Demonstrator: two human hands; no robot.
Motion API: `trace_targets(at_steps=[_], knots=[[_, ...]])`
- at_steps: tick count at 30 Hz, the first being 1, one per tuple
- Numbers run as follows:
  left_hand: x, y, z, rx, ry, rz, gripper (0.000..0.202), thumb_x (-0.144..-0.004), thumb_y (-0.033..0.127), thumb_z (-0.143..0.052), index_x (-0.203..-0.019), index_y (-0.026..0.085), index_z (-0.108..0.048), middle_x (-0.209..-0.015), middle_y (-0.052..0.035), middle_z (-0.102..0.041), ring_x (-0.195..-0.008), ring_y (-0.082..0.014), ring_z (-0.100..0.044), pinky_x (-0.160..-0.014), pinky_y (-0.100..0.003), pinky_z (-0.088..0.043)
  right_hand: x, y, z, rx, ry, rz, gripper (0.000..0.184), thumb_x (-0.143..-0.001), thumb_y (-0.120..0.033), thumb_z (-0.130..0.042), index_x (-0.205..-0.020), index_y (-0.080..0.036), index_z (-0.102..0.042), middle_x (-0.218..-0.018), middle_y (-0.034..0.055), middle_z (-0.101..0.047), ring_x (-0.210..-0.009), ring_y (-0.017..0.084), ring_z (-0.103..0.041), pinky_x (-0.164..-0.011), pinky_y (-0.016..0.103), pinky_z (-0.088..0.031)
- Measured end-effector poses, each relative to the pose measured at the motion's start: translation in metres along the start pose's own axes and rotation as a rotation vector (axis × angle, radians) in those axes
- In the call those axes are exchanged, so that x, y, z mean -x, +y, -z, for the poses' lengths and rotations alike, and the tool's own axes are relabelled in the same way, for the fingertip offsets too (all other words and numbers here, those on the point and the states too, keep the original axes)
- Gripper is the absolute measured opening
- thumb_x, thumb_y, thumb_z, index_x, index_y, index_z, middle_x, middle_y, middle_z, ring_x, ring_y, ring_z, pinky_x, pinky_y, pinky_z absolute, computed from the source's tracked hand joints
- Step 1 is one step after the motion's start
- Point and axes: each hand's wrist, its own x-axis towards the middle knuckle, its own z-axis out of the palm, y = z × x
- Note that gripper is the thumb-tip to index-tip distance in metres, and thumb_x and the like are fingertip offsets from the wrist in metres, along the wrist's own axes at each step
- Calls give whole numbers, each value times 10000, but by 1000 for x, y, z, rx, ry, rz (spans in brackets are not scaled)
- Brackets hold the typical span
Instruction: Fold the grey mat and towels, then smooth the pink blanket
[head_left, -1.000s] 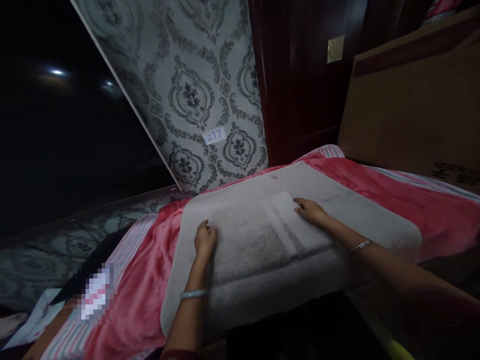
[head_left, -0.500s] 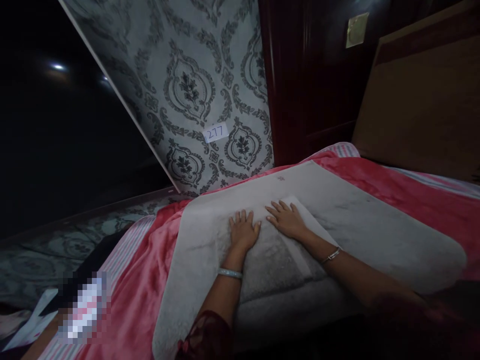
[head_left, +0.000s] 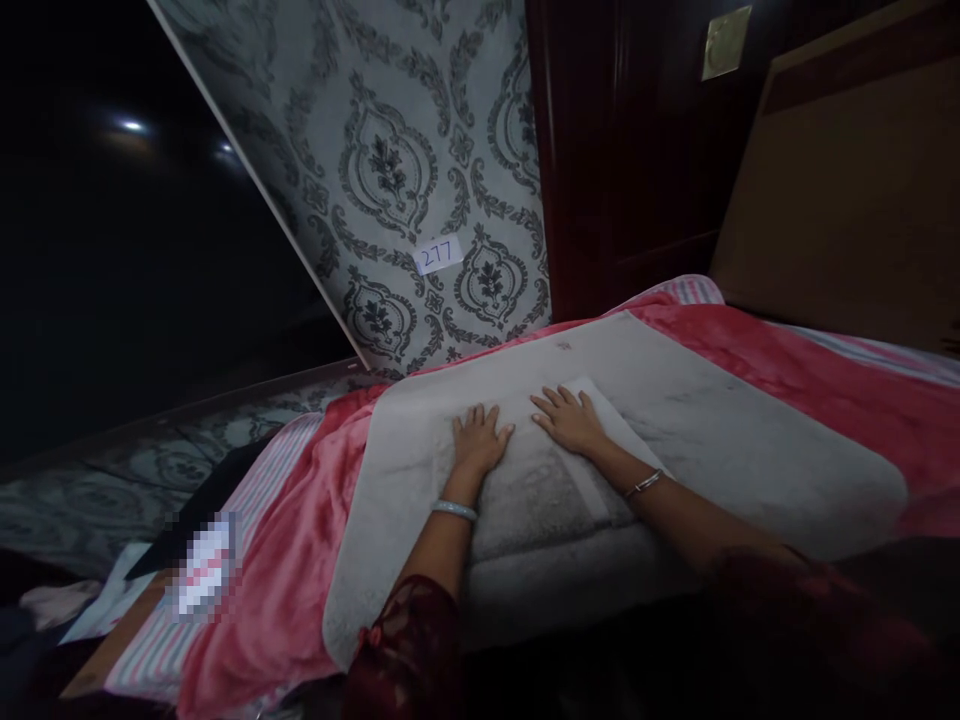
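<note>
A folded white towel [head_left: 547,495] lies on a larger pale grey mat [head_left: 712,440] spread over a pink blanket [head_left: 277,570]. My left hand [head_left: 478,441] rests flat on the towel's far left part, fingers stretched out. Beside it, my right hand [head_left: 570,420] lies flat on the towel's far edge, fingers spread. The two hands are close together, a small gap between them. Each wrist wears a bangle. Neither hand holds anything.
A patterned grey wall panel [head_left: 405,170] with a small label "277" [head_left: 438,254] rises behind the bed. Dark red wood [head_left: 622,160] and a brown headboard [head_left: 847,190] stand at the right. A striped sheet edge [head_left: 247,500] and papers [head_left: 112,600] lie at the left.
A second ago my hands were apart on the towel, the left one curled. They have come together near the towel's far edge and now lie flat. The view shifted slightly.
</note>
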Motion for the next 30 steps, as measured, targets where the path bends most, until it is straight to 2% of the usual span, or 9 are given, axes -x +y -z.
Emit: trace_targets(at_steps=[4,7,10,13,18,22,25,28,30], knots=[[9,-16,2,-28,40,101,693,-969,592,-240,-1535,213,-367,-1624,-148,-288,-1518,-312,-201,-1216,-590,-75,-2,2,-3,-25,-3,5,576,-1013,-537,-272,-1512,-303,-438,-1601,60,-337,-1483,321,-238,-1170,623,-158],[8,-21,5,8,-38,139,689,-969,584,-248,-1552,224,-327,-1643,-131,-235,-1527,-295,-177,-1217,-572,-112,-3,3,-4,-24,0,11,579,-1010,-555,-263,-1508,-318,-441,-1600,53,-340,-1481,317,-243,-1168,622,-161],[5,-24,10,52,-105,121,677,-969,563,-280,-1555,226,-316,-1647,-117,-222,-1530,-275,-171,-1226,-535,-120,-3,3,-2,-24,-9,2,578,-1011,-556,-260,-1509,-323,-438,-1604,46,-334,-1483,311,-239,-1171,610,-165],[10,-29,16,67,-132,115,654,-969,536,-317,-1545,227,-338,-1646,-111,-228,-1528,-259,-179,-1231,-511,-121,0,1,0,-34,-23,-2,578,-1011,-541,-263,-1512,-309,-435,-1607,55,-326,-1485,310,-237,-1170,611,-167],[38,-38,26,43,-92,167,603,-980,466,-337,-1535,230,-345,-1648,-120,-223,-1534,-278,-151,-1210,-593,-124,-1,4,3,-48,-38,-2,574,-1014,-533,-247,-1516,-318,-425,-1615,40,-310,-1493,301,-221,-1174,609,-155],[67,-31,29,23,15,132,581,-977,432,-356,-1496,176,-407,-1619,-159,-300,-1525,-293,-185,-1219,-587,-102,-7,0,16,-67,-108,-24,572,-1018,-520,-229,-1520,-321,-418,-1611,46,-318,-1485,316,-245,-1148,628,-216],[85,-20,20,36,95,101,660,-963,492,-378,-1515,130,-377,-1616,-200,-280,-1528,-314,-163,-1227,-568,-90,-2,-24,20,-67,-33,150,567,-1014,-534,-245,-1526,-352,-404,-1627,35,-274,-1504,317,-188,-1158,624,-200],[96,-12,5,52,38,140,740,-950,570,-362,-1551,141,-315,-1644,-198,-176,-1535,-351,-93,-1206,-612,-125,10,-51,8,-52,-38,403,567,-1010,-523,-295,-1541,-343,-378,-1632,39,-257,-1505,296,-196,-1182,584,-180],[99,-11,-2,58,-2,158,749,-951,585,-339,-1564,158,-290,-1655,-183,-126,-1537,-357,-62,-1193,-623,-163,14,-58,-4,-45,-73,475,577,-1006,-519,-317,-1546,-325,-370,-1624,50,-276,-1499,289,-221,-1185,573,-185]])
